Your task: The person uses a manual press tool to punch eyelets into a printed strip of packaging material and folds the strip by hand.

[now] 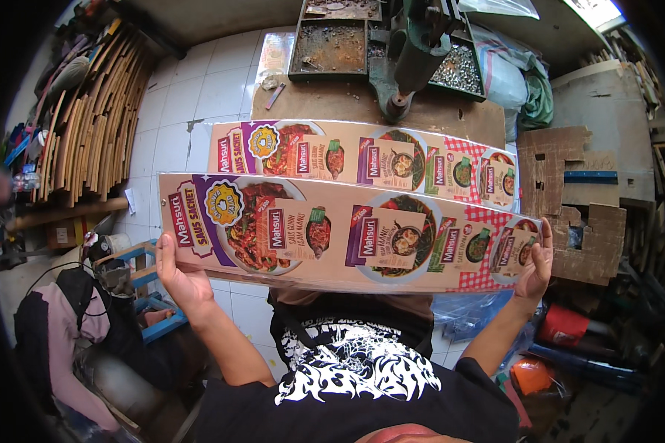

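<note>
Between my two hands a long printed display board (325,236) is held level, showing pictures of food bowls and sachets on a tan ground. My left hand (183,277) grips its lower left end, thumb up along the edge. At the opposite end my right hand (536,267) is wrapped round the short edge. A small round hole shows near the board's left edge. Just beyond lies a second, like-printed board (340,144) on the wooden worktable (303,105), partly covered by the held one. The fingers under the board are hidden.
A green hand press (414,70) stands at the back of the worktable, flanked by a brown-stained tray (329,46) and a tray of small metal pieces (458,66). Stacked wooden boards (96,118) lean at left. Notched brown board (569,207) stands right, beside sacks (506,81).
</note>
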Tool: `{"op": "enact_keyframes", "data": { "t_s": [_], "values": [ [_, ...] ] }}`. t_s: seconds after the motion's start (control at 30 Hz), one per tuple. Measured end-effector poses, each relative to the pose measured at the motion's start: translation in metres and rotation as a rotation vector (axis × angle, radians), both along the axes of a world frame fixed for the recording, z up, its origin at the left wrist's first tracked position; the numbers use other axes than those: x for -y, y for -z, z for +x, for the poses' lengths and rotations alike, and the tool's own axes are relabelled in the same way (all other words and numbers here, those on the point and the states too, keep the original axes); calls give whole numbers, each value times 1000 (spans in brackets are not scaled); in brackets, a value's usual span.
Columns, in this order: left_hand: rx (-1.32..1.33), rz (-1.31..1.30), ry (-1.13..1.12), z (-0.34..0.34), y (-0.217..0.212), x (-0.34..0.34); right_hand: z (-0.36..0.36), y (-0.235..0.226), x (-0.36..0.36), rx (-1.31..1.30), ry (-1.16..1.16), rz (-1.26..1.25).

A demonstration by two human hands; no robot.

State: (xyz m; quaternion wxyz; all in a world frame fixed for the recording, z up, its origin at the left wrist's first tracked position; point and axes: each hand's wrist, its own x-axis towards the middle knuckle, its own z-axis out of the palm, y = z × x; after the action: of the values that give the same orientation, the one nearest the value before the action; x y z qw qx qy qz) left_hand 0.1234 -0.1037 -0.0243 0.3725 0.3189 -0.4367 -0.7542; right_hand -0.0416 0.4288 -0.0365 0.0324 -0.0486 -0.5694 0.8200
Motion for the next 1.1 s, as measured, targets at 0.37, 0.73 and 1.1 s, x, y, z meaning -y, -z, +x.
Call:
{"op": "enact_keyframes", "data": {
  "t_s": [0.37,0.73,1.1],
  "values": [
    [725,-769,-117,26,22,-6,24,24,12,141,246,529],
    [928,-1089,-205,25,33,-9,19,24,26,134,301,908],
    [-663,-1389,78,33,-125,-91,28,-18,119,-238,95,930]
  ]
}}
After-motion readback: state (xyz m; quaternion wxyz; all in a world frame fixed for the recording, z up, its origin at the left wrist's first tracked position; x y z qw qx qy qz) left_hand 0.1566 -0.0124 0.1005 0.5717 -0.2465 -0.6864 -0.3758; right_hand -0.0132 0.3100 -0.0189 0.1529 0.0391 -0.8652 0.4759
